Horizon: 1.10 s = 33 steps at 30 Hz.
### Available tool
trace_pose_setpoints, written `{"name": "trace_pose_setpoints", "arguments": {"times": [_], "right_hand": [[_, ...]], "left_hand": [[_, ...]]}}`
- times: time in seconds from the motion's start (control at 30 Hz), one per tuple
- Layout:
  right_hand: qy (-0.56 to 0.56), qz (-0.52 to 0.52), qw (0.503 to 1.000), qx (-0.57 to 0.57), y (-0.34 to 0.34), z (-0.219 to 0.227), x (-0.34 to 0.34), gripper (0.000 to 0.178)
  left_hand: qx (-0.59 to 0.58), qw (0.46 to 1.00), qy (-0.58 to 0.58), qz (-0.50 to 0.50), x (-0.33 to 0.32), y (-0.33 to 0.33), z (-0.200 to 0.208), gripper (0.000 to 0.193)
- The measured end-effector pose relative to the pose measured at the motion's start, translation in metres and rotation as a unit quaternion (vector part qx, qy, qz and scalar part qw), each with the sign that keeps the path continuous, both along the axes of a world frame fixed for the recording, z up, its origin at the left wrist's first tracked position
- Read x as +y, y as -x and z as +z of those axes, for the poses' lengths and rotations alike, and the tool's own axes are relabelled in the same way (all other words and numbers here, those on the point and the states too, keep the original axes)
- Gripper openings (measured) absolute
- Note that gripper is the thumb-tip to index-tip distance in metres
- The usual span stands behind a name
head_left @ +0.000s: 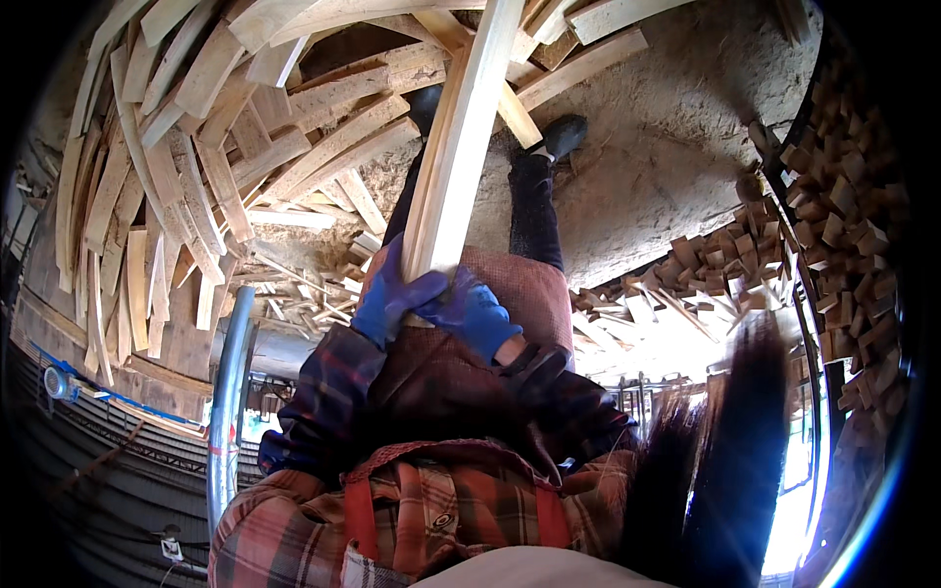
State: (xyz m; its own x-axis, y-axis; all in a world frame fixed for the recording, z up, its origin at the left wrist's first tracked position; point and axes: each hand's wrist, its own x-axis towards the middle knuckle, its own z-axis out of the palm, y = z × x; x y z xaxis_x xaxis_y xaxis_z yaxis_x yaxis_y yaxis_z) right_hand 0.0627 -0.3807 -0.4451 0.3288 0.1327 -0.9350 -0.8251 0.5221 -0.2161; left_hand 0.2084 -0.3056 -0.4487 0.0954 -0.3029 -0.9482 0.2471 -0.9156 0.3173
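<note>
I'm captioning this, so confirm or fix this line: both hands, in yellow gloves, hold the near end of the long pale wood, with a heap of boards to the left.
The gloves are blue-purple, not yellow, as the head view shows. The left hand and right hand hold the near end of the long pale wood, with a heap of boards to the left.

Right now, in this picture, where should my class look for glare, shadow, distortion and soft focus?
Head view: glare whites out the opening at lower right; head view: shadow darkens part of the reddish apron; head view: fisheye distortion bends the ribbed sheeting at lower left; head view: the dark strands look soft-edged, the held boards clearer.
</note>
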Motion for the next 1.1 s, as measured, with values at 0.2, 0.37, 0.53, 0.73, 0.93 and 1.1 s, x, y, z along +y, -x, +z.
{"name": "trace_pose_setpoints", "arguments": {"times": [0.2, 0.37, 0.53, 0.73, 0.93, 1.1], "right_hand": [[-0.161, 0.118, 0.96, -0.195, 0.011, 0.038, -0.061, 0.064], [-0.003, -0.286, 0.954, -0.085, 0.09, -0.202, -0.064, 0.038], [0.371, -0.217, 0.877, 0.215, 0.093, -0.448, -0.183, 0.067], [0.211, -0.175, 0.954, 0.121, 0.086, -0.327, -0.211, 0.059], [-0.097, -0.457, 0.884, -0.028, 0.132, -0.095, -0.127, 0.038], [-0.262, -0.567, 0.781, -0.016, 0.166, 0.053, -0.073, 0.054]], "left_hand": [[0.148, 0.98, -0.081, 0.102, 0.012, -0.012, 0.053, 0.08], [0.136, 0.965, -0.102, 0.198, 0.0, -0.009, 0.019, 0.068], [0.132, 0.972, -0.11, 0.163, 0.002, -0.002, -0.004, 0.085], [0.127, 0.975, -0.115, 0.145, -0.007, 0.009, -0.001, 0.075], [0.18, 0.969, -0.072, 0.153, -0.013, 0.019, 0.023, 0.054], [0.23, 0.955, -0.066, 0.174, -0.037, 0.026, 0.074, 0.056]]}}
